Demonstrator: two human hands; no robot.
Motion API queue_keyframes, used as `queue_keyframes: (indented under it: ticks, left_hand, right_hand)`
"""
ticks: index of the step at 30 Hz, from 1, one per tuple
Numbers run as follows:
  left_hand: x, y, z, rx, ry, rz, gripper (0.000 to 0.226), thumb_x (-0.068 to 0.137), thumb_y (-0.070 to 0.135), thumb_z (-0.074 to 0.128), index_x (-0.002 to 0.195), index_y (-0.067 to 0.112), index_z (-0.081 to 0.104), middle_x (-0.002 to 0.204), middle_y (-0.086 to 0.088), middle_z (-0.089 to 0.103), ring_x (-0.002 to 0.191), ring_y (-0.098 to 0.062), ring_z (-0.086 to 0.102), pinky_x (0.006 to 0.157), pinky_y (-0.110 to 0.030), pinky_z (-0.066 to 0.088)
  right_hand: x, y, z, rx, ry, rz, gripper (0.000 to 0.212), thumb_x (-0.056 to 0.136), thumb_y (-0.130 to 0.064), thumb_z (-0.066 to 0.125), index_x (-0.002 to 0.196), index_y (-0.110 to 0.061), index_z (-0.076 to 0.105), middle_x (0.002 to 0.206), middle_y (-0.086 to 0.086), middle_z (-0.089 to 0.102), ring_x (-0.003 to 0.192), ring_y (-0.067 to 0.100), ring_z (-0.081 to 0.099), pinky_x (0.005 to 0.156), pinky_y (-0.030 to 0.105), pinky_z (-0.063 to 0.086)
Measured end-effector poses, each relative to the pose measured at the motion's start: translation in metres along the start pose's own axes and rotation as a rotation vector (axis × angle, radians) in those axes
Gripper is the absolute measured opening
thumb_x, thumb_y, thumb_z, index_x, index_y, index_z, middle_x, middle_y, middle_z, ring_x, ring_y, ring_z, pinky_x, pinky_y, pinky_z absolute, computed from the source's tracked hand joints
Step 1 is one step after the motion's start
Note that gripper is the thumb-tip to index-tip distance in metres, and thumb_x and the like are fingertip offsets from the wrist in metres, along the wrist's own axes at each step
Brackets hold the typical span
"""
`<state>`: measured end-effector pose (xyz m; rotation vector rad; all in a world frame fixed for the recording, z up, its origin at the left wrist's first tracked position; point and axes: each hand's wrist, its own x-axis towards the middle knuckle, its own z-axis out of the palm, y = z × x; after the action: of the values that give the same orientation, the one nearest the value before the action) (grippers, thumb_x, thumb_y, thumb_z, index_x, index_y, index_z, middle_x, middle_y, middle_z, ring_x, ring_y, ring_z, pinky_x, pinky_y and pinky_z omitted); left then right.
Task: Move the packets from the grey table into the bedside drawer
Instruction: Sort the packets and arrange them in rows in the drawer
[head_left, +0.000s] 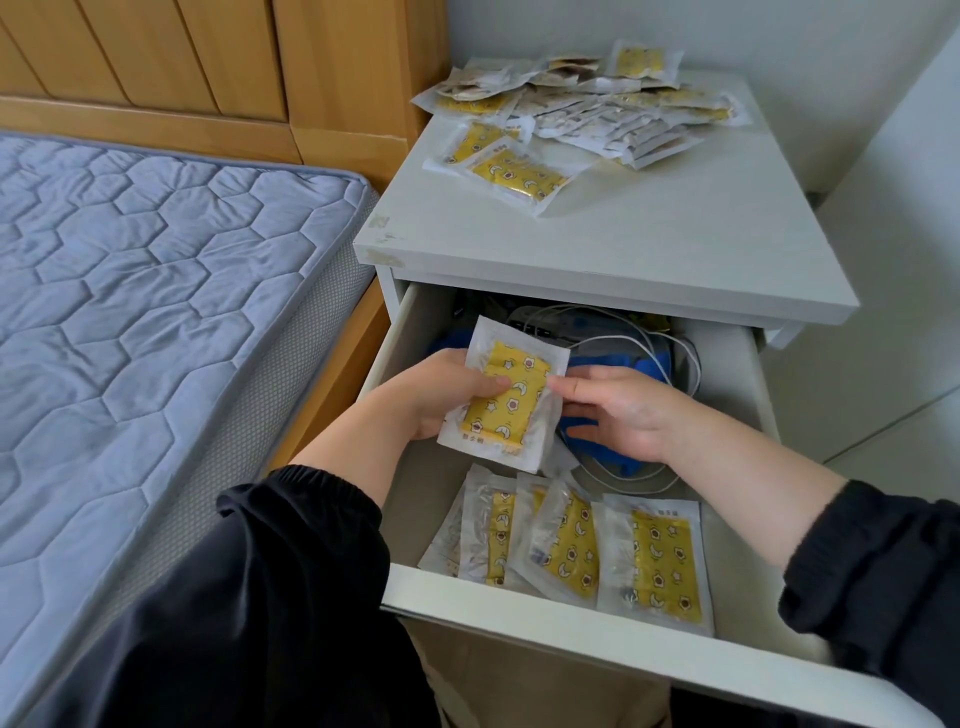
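Packet (506, 400) with yellow print held over open drawer (571, 618), left grip (441, 395) curled round its left side, right grip (623, 415) pinching its right edge; more packets (566, 551) lean inside drawer front, pile (587, 109) on worktop (649, 234)

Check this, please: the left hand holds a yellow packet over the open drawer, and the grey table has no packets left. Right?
Not quite. In the head view a pile of packets lies on the grey table. The left hand does hold a yellow packet over the open drawer.
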<state>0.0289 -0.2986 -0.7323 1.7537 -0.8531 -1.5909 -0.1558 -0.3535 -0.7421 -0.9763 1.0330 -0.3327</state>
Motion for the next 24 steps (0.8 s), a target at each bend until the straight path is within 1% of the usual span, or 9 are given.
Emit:
queue_keyframes:
  ticks: [2,4,8,10,11,16,19,21,24]
  left_hand:
    - [0.000,-0.002,0.004,-0.048,-0.035,0.013,0.030,0.092,0.014,0.060,0.122,0.015,0.059,0.109,-0.007,0.072,0.097,-0.024,0.070,0.085,-0.044,0.057]
    - [0.000,-0.003,0.009,-0.092,-0.066,0.023,0.030,0.094,0.013,0.058,0.124,0.015,0.057,0.112,-0.008,0.070,0.099,-0.025,0.069,0.084,-0.044,0.056]
    - [-0.002,-0.002,0.018,-0.144,-0.102,0.022,0.030,0.097,0.011,0.051,0.127,0.013,0.055,0.119,-0.011,0.067,0.102,-0.026,0.067,0.080,-0.040,0.056]
    - [-0.004,-0.002,0.019,-0.147,-0.117,-0.004,0.029,0.099,0.011,0.048,0.128,0.012,0.053,0.122,-0.011,0.065,0.104,-0.026,0.065,0.083,-0.040,0.054]
    - [-0.005,-0.002,0.018,-0.108,-0.118,-0.015,0.028,0.100,0.013,0.047,0.128,0.011,0.052,0.123,-0.010,0.064,0.105,-0.025,0.064,0.086,-0.040,0.053]
    - [-0.009,-0.007,-0.004,0.366,-0.025,0.006,0.040,0.102,0.037,0.039,0.132,0.012,0.048,0.123,-0.005,0.061,0.109,-0.020,0.061,0.093,-0.036,0.052]
    - [-0.013,-0.010,-0.018,0.365,-0.079,-0.028,0.039,0.103,0.034,0.040,0.131,0.010,0.050,0.118,-0.008,0.064,0.104,-0.019,0.064,0.088,-0.032,0.054]
    - [-0.014,-0.014,-0.018,0.363,-0.094,-0.056,0.035,0.102,0.030,0.043,0.130,0.010,0.051,0.117,-0.007,0.065,0.105,-0.021,0.064,0.091,-0.035,0.054]
    - [-0.012,-0.022,-0.014,0.378,0.001,-0.081,0.041,0.099,0.022,0.051,0.138,0.012,0.041,0.126,-0.006,0.059,0.109,-0.023,0.061,0.092,-0.039,0.053]
  right_hand:
    - [0.001,0.001,0.002,0.048,0.017,0.004,0.015,0.085,-0.005,0.064,0.099,-0.010,0.062,0.094,0.008,0.070,0.087,0.020,0.066,0.078,0.032,0.051]
    - [0.001,0.001,0.005,0.099,0.022,0.006,0.021,0.083,-0.001,0.065,0.103,-0.007,0.061,0.095,0.012,0.071,0.087,0.023,0.068,0.077,0.035,0.055]
    - [0.000,0.001,0.011,0.027,0.077,0.003,0.036,0.080,0.001,0.068,0.114,-0.005,0.060,0.100,0.013,0.071,0.086,0.026,0.069,0.072,0.038,0.057]
    - [0.001,0.001,0.012,0.010,0.108,0.016,0.039,0.079,0.003,0.069,0.115,-0.005,0.060,0.102,0.015,0.070,0.088,0.027,0.069,0.073,0.039,0.057]
    - [0.002,0.002,0.012,0.004,0.122,0.030,0.039,0.078,0.004,0.070,0.115,-0.005,0.060,0.102,0.015,0.070,0.089,0.028,0.069,0.075,0.040,0.057]
    - [0.005,0.012,0.013,-0.006,0.129,0.148,0.029,0.083,0.006,0.064,0.109,-0.006,0.059,0.100,0.015,0.070,0.089,0.028,0.067,0.073,0.040,0.055]
    - [0.007,0.022,0.018,-0.007,0.129,0.214,0.029,0.084,0.005,0.062,0.112,-0.002,0.059,0.109,0.018,0.068,0.097,0.031,0.066,0.076,0.041,0.054]
    - [0.009,0.029,0.025,-0.014,0.138,0.240,0.032,0.084,0.006,0.062,0.115,0.000,0.059,0.110,0.019,0.068,0.099,0.032,0.066,0.079,0.042,0.054]
    - [0.012,0.037,0.038,-0.016,0.131,0.262,0.030,0.083,0.007,0.063,0.112,0.000,0.060,0.109,0.020,0.068,0.097,0.033,0.066,0.078,0.045,0.053]
